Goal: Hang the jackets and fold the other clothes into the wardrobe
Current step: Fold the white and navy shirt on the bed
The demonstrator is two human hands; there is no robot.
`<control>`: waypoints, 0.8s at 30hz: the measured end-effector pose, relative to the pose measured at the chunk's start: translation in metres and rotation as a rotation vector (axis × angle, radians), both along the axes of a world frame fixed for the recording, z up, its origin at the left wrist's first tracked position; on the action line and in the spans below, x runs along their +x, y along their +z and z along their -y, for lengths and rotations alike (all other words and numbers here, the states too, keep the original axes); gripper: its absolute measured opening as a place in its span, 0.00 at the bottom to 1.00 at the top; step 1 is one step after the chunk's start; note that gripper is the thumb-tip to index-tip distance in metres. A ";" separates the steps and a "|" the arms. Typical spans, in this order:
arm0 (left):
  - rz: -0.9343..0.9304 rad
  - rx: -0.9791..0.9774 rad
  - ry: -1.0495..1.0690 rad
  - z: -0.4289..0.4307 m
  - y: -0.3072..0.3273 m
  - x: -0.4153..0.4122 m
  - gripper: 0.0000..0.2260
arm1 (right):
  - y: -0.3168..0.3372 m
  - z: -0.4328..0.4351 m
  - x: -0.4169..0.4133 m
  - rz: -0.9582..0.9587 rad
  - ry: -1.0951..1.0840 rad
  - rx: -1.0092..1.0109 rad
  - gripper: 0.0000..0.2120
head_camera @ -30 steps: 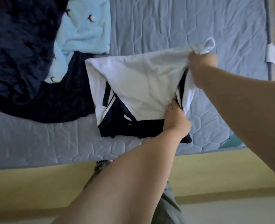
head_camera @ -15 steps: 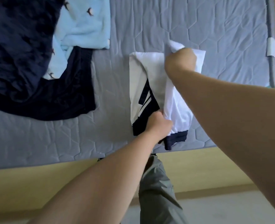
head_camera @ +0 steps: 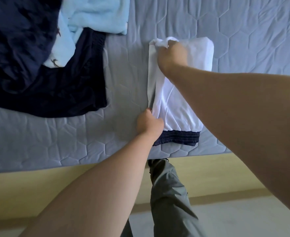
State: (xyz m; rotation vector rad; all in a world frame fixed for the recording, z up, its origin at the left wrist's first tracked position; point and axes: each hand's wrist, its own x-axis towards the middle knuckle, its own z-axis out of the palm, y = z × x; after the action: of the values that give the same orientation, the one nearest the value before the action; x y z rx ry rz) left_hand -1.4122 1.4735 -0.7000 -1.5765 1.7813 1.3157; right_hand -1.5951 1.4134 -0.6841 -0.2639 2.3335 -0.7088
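White folded garment with a navy elastic waistband (head_camera: pixel 173 115) lies on the grey-blue quilted mattress (head_camera: pixel 243 31), waistband end near the front edge.

Left hand (head_camera: pixel 149 124) has its fingers clamped on the garment's near-left edge. Right hand (head_camera: pixel 172 56) has its fingers closed round a bunched wad of white cloth at the far-left corner.

Risks:
- That wad probably gets folded in as a lump unless it's flattened first.
- The cloth looks thin and slick, so the top layer may slide or spring open on release.
- A pull toward the body could drag the waistband over the mattress edge.

Around: dark navy crumpled garment (head_camera: pixel 47 86) and a light blue fleecy printed one (head_camera: pixel 96 12) to the left, apart from the fold across a strip of bare mattress, so not in the way. The person's grey trouser leg (head_camera: pixel 169 194) is below. Wardrobe isn't in view.
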 end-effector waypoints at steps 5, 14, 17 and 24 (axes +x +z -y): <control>0.125 0.068 0.195 0.010 -0.004 0.006 0.16 | -0.001 -0.029 0.013 -0.117 0.223 0.058 0.29; -0.127 0.243 0.325 0.035 -0.018 -0.004 0.17 | -0.006 -0.118 0.024 -0.429 -0.215 0.165 0.21; -0.167 0.284 0.341 0.048 -0.025 -0.022 0.21 | -0.019 -0.137 0.018 -0.124 -0.484 0.098 0.29; -0.169 0.408 0.287 0.052 -0.025 -0.069 0.26 | -0.045 -0.162 0.000 0.203 -0.544 0.120 0.35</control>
State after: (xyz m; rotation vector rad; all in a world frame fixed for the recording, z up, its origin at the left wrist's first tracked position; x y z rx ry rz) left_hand -1.4807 1.4213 -0.7252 -1.5587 1.2893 1.8577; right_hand -1.5953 1.5754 -0.7292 0.4943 2.2475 -0.7996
